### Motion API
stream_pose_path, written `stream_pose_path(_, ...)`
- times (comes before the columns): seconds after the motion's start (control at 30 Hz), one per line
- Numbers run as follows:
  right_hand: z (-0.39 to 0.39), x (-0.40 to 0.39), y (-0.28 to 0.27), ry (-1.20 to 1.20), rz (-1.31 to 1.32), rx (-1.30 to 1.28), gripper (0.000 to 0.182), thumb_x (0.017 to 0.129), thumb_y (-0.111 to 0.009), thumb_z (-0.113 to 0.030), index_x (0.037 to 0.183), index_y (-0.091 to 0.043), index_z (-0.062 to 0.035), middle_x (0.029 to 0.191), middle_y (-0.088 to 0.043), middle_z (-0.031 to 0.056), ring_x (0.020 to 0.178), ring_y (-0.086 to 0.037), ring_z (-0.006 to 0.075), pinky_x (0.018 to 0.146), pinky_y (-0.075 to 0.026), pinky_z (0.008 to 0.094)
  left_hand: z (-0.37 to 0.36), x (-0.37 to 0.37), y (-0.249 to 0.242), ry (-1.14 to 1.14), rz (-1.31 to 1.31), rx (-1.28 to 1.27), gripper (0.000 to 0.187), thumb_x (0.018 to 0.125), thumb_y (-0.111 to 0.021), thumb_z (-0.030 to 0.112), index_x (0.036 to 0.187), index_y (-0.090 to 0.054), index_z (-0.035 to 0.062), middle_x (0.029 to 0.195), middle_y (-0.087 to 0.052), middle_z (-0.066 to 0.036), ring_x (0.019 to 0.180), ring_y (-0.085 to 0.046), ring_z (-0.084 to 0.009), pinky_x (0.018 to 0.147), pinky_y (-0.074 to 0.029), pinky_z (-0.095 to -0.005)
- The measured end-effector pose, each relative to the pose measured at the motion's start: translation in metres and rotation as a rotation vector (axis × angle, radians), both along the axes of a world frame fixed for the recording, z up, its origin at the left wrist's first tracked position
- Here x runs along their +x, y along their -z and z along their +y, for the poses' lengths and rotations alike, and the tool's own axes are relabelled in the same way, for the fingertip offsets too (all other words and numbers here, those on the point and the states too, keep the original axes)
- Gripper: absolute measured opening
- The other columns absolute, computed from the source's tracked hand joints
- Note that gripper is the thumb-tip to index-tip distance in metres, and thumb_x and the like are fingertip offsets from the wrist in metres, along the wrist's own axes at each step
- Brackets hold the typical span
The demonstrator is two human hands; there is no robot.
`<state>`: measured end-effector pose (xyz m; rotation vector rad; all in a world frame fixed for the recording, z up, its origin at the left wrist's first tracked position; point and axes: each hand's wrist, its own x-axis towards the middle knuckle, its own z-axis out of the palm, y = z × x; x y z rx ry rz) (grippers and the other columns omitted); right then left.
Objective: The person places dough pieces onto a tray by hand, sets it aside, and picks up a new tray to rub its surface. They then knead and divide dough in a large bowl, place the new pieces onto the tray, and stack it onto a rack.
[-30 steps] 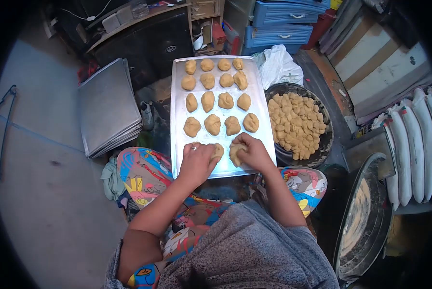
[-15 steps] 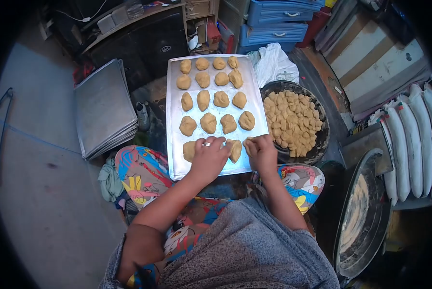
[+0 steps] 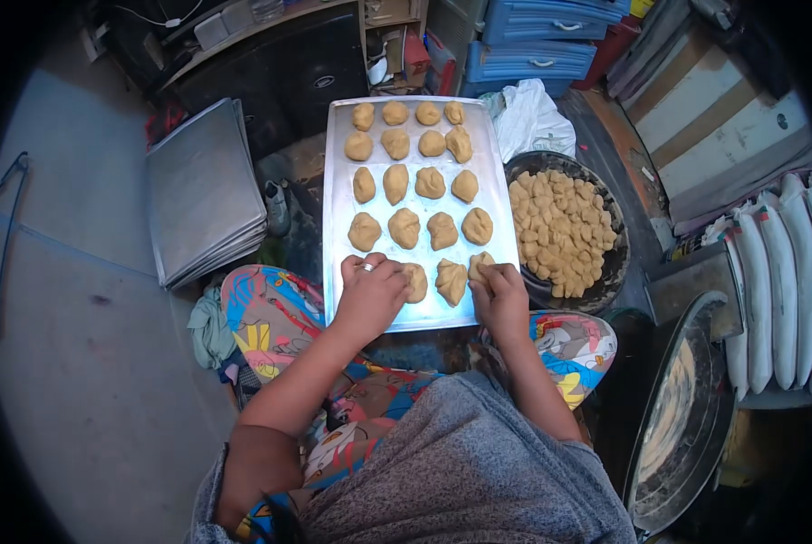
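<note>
A metal baking tray [image 3: 335, 204] across my lap holds rows of rough tan dough balls [image 3: 404, 228]. My left hand [image 3: 370, 292], with a ring on one finger, curls over the near left corner spot and hides the dough ball under it. Beside its thumb lies another dough ball [image 3: 414, 283]. At the near right corner, my right hand [image 3: 504, 304] has its fingers closed on a dough ball [image 3: 481, 266], partly covered by them. Between the hands sits a pointed, folded dough ball [image 3: 451, 282].
Right of the tray, a round dark pan [image 3: 619, 254] is heaped with dough pieces [image 3: 560, 227]. Stacked metal trays [image 3: 202, 195] lean at the left. A white plastic bag [image 3: 531, 122], blue drawers [image 3: 537, 62], a large basin [image 3: 687, 408] and long white packs [image 3: 768, 281] surround the spot.
My left hand has moved left along the near row, uncovering the second dough ball. My right hand stays at the right corner dough ball. The whole view has shifted slightly.
</note>
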<state>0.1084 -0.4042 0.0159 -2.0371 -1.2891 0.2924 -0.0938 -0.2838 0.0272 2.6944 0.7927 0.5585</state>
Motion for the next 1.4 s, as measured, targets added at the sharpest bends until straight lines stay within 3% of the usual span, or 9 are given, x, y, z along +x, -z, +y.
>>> stream_pose_path(0.17, -0.007, -0.01, -0.019, -0.114, -0.28, -0.025, 0.037, 0.08, -0.064, -0.02, 0.115, -0.062, -0.008, 0.118, -0.057, 0.012, 0.117, -0.046, 0.0304, 0.097, -0.033, 0.0437, -0.008, 0.007, -0.016, -0.113, 0.016, -0.094, 0.023, 0.077, -0.066, 0.021, 0.098, -0.068, 0.0119, 0.103, -0.063, -0.001, 0.105, -0.051, -0.0204, 0.093, -0.026, -0.0435)
stream_pose_path(0.23, -0.005, -0.02, -0.013, -0.196, -0.372, -0.017, 0.05, 0.083, -0.061, -0.025, 0.128, -0.052, -0.009, 0.132, -0.05, 0.01, 0.125, -0.039, 0.0324, 0.102, -0.024, 0.0529, -0.012, 0.009, -0.017, -0.061, -0.109, 0.04, 0.027, 0.077, -0.066, 0.021, 0.103, -0.067, 0.0123, 0.106, -0.063, -0.002, 0.106, -0.052, -0.0201, 0.095, -0.027, -0.0444)
stream_pose_path(0.27, -0.004, -0.025, -0.003, -0.215, -0.432, -0.069, 0.057, 0.085, -0.058, -0.027, 0.137, -0.041, -0.0102, 0.139, -0.045, 0.0093, 0.131, -0.037, 0.0287, 0.105, -0.017, 0.0591, -0.012, 0.008, -0.011, -0.059, -0.108, 0.034, 0.027, 0.077, -0.066, 0.021, 0.103, -0.067, 0.0123, 0.106, -0.063, -0.002, 0.106, -0.052, -0.0201, 0.095, -0.027, -0.0444)
stream_pose_path(0.4, -0.001, -0.045, 0.019, -0.272, -0.523, -0.152, 0.056, 0.089, -0.055, -0.025, 0.14, -0.037, -0.0104, 0.145, -0.038, 0.0081, 0.134, -0.036, 0.0192, 0.109, -0.005, 0.0624, -0.008, 0.002, 0.002, -0.041, 0.056, 0.062, 0.028, 0.079, -0.064, 0.021, 0.105, -0.067, 0.0125, 0.114, -0.063, -0.003, 0.107, -0.052, -0.0208, 0.097, -0.027, -0.0457)
stream_pose_path(0.57, -0.002, -0.045, 0.003, -0.308, -0.471, -0.143, 0.055, 0.089, -0.054, -0.025, 0.139, -0.038, -0.0121, 0.144, -0.038, 0.0107, 0.134, -0.035, 0.025, 0.109, -0.007, 0.0616, -0.01, 0.001, 0.002, -0.055, 0.074, 0.064, 0.026, 0.082, -0.06, 0.02, 0.105, -0.066, 0.0108, 0.116, -0.061, -0.004, 0.111, -0.051, -0.0213, 0.098, -0.027, -0.0479)
stream_pose_path(0.7, -0.003, -0.011, -0.001, -0.048, -0.277, 0.085, 0.044, 0.086, -0.056, -0.012, 0.128, -0.049, -0.001, 0.136, -0.043, 0.0242, 0.128, -0.04, 0.0369, 0.107, -0.027, 0.0514, -0.009, -0.007, -0.008, -0.1, -0.028, 0.006, 0.03, 0.083, -0.06, 0.02, 0.11, -0.063, 0.0093, 0.12, -0.06, -0.008, 0.116, -0.05, -0.0231, 0.099, -0.026, -0.0475)
stream_pose_path(0.77, -0.003, -0.005, 0.016, -0.085, -0.089, 0.048, 0.046, 0.084, -0.057, -0.01, 0.128, -0.048, -0.0002, 0.135, -0.042, 0.0257, 0.127, -0.04, 0.0403, 0.106, -0.029, 0.0522, -0.003, -0.015, 0.0, -0.157, -0.082, 0.005, 0.029, 0.083, -0.06, 0.02, 0.109, -0.063, 0.0086, 0.118, -0.06, -0.008, 0.114, -0.051, -0.0229, 0.099, -0.026, -0.0455)
stream_pose_path(0.93, -0.004, -0.003, 0.021, -0.155, -0.16, -0.016, 0.049, 0.085, -0.056, -0.01, 0.132, -0.045, -0.0009, 0.137, -0.039, 0.0271, 0.128, -0.038, 0.0416, 0.107, -0.027, 0.054, 0.01, -0.036, 0.0, -0.249, -0.218, -0.078, 0.027, 0.086, -0.057, 0.015, 0.111, -0.063, 0.0047, 0.116, -0.061, -0.011, 0.107, -0.056, -0.0258, 0.094, -0.035, -0.0391)
stream_pose_path(1.4, 0.049, -0.038, -0.012, -0.298, -0.349, -0.016, 0.056, 0.091, -0.051, -0.027, 0.138, -0.036, -0.0009, 0.147, -0.029, 0.0223, 0.138, -0.026, 0.034, 0.112, -0.014, 0.0533, 0.049, -0.018, 0.011, -0.262, -0.142, -0.079, 0.048, 0.094, -0.047, 0.022, 0.135, -0.041, -0.0017, 0.137, -0.044, -0.022, 0.13, -0.04, -0.0319, 0.107, -0.027, -0.0419)
